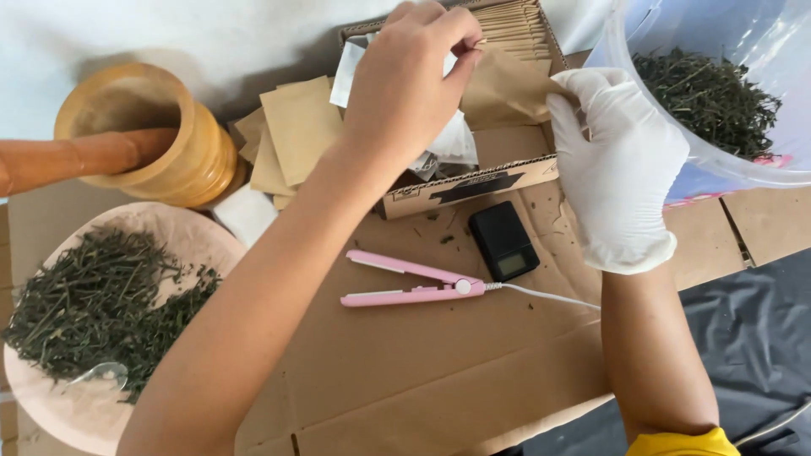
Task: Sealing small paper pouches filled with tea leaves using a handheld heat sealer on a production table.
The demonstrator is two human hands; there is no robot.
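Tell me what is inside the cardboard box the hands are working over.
The cardboard box holds a row of brown paper packets at the back and some white paper. The bare left hand and gloved right hand hold a brown paper bag, hiding the rest.

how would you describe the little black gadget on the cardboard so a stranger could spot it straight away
Start at the flat brown cardboard sheet covering the work surface, then find the pink two-pronged heat-sealing tool with a white cord lying across its middle. Just above its hinge end sits the small black rectangular pocket scale, the only black thing there, with a grey display window.
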